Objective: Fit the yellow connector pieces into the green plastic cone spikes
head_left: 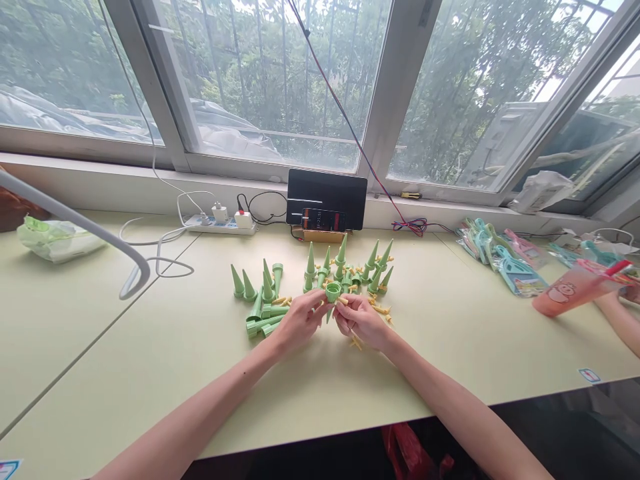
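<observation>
Over the middle of the table, my left hand (303, 316) is closed around a green plastic plant watering spike (333, 291), its open round end facing up and its point downward. Close against it, my right hand (364, 321) pinches a small yellow valve (343, 301) at the spike's side; whether the valve sits in the spike I cannot tell. Beyond my hands, several green spikes (341, 257) stand points up, some with yellow valves at their bases. Left of my left hand, more spikes (260, 325) lie on their sides. Loose yellow valves (381, 309) are scattered right of my right hand.
A phone (324, 219) leans on a dark tablet (327, 183) at the back. Left of them are a power strip (223, 225), cables and a plastic bag (60, 239). A tilted pink drink cup (570, 291), packaged items (500, 257) and another person's arm (620, 323) are on the right.
</observation>
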A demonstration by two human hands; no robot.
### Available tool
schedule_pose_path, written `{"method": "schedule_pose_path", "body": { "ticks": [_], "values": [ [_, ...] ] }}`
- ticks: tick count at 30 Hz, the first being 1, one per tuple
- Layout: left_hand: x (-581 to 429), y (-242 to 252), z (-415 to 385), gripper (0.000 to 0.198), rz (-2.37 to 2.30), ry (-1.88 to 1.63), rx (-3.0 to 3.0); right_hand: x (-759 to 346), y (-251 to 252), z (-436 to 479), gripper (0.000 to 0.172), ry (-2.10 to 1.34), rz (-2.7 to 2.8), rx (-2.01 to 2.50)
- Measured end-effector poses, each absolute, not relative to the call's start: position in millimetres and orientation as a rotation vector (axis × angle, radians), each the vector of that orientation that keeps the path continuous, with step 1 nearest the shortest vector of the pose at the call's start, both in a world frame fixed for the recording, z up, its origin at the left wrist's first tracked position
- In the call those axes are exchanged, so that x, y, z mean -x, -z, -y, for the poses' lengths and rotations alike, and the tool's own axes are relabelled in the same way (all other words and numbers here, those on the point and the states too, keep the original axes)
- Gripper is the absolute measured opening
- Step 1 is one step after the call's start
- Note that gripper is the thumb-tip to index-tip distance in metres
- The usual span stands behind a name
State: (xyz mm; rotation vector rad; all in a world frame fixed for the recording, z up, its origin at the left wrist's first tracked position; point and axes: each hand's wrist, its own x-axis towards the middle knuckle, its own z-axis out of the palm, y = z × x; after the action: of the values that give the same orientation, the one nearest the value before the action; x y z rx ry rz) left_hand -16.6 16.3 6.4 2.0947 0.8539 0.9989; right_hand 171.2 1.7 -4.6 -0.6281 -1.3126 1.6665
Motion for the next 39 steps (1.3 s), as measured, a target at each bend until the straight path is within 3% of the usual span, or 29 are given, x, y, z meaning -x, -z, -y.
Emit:
{"method": "schedule_pose_path", "body": {
  "ticks": [17,39],
  "values": [
    [19,-5,-15,0.018,-0.822,-1.284,-2.639,-170,6,-1,0.032,-1.93,1.106,0.434],
    [7,-1,-9,0.024,-0.951,-1.283,-2.332,-170,-1,0,0.03,-1.907,1.085,0.528]
  ]
}}
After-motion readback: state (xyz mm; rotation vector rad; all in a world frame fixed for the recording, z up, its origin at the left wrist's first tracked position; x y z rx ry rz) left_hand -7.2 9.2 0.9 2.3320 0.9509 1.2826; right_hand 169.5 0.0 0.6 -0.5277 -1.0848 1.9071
